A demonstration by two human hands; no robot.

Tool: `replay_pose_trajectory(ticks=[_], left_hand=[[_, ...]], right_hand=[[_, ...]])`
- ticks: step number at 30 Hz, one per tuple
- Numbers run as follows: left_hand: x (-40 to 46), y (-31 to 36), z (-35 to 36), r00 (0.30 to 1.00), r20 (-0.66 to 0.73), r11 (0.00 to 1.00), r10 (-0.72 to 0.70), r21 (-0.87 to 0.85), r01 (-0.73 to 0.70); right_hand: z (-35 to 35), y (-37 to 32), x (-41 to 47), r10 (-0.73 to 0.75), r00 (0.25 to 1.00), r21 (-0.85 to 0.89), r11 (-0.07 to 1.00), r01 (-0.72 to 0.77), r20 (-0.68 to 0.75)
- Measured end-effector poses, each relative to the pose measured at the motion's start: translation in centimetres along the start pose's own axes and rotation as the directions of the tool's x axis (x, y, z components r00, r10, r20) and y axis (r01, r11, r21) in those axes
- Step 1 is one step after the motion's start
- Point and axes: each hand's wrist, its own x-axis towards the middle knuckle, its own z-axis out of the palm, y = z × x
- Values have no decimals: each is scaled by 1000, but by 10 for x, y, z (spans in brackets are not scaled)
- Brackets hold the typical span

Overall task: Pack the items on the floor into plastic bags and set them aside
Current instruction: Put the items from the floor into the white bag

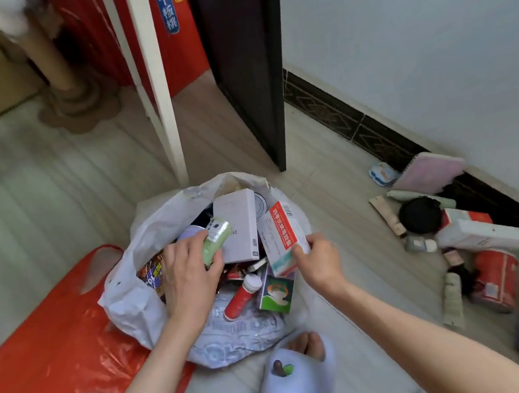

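red bag [39,357] flat on floor, left of left hand [189,274]. left hand over open white bag [132,302], fingers wrapped round pale green tube [216,241]. grey box [237,226] just beyond it, inside bag. right hand [320,263] pinches corner of red-and-white medicine box [281,237] at bag's rim. loose items [452,234] on floor, well right of right hand.

Over the open white plastic bag [132,302], the left hand [189,274] grips a pale green tube [216,241] while the right hand [319,259] pinches a red-and-white medicine box [281,237]; an orange bag [45,349] lies at left, loose items [459,233] by the wall
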Motion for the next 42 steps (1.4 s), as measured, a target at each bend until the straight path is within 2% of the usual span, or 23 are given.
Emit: replay_pose_trajectory(ticks=[4,7,10,14,17,20,25,30,33,36,39,42], left_hand=[[20,9,19,996,83,998,12,53,-16],[19,15,29,991,131,987,27,156,-47],[9,11,32,983,182,975,25,212,-64],[-1,2,26,960,259,953,101,252,-168],[-3,-2,22,933,327,933,150,265,-242],[-5,0,15,892,435,934,121,255,-251],[-4,22,2,846,519,951,125,181,-251],[8,82,-19,823,488,935,291,35,-352],[12,132,-27,799,417,891,433,-62,-450],[14,188,-36,730,373,802,573,-73,-593],[9,242,-44,675,327,735,662,-108,-669],[-7,288,-40,585,309,642,750,-123,-757]], right_hand=[[13,10,4,67,998,241,969,-63,-8],[19,23,10,97,995,377,922,-89,-4],[21,24,7,23,997,419,907,-51,72],[20,20,6,-81,988,207,977,53,130],[18,20,5,-137,973,41,990,131,185],[14,21,0,-165,958,-10,985,172,235],[-19,17,-13,-149,947,-111,976,187,285],[-91,20,-28,-278,932,-354,869,346,231],[-156,24,-40,-340,928,-462,806,369,148],[-224,33,-59,-368,929,-544,774,324,30],[-281,48,-87,-381,920,-577,773,264,-90],[-322,77,-114,-366,914,-579,789,205,-176]])
